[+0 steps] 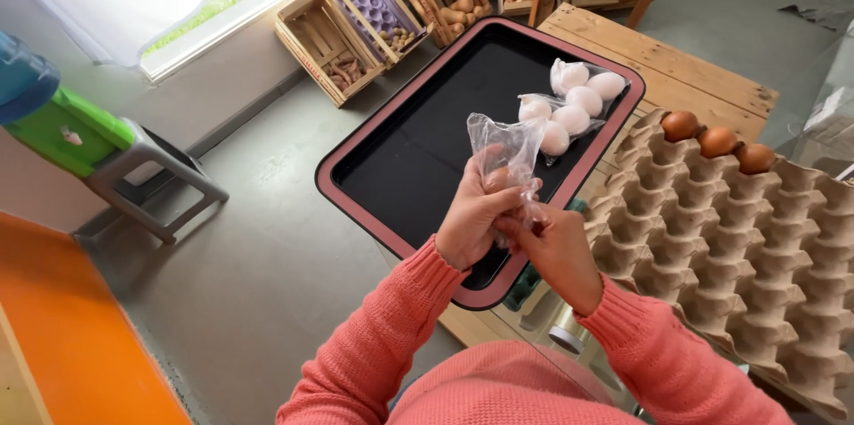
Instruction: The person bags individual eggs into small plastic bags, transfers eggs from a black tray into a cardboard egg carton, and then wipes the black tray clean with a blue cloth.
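We see a big black tray (418,158) with a pink rim. A clear bag of white eggs (574,105) lies in its far corner. Beside the tray sits a grey egg carton (712,238) with three brown eggs (717,140) in its far row (the other cups are bare). Wooden crates (356,29) lean by the window. A grey stool (147,180) stands on the floor.

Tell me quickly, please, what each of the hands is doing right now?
Left hand: closed on the clear plastic bag, which seems to hold a brown egg.
Right hand: closed, pinching the same bag's lower part.
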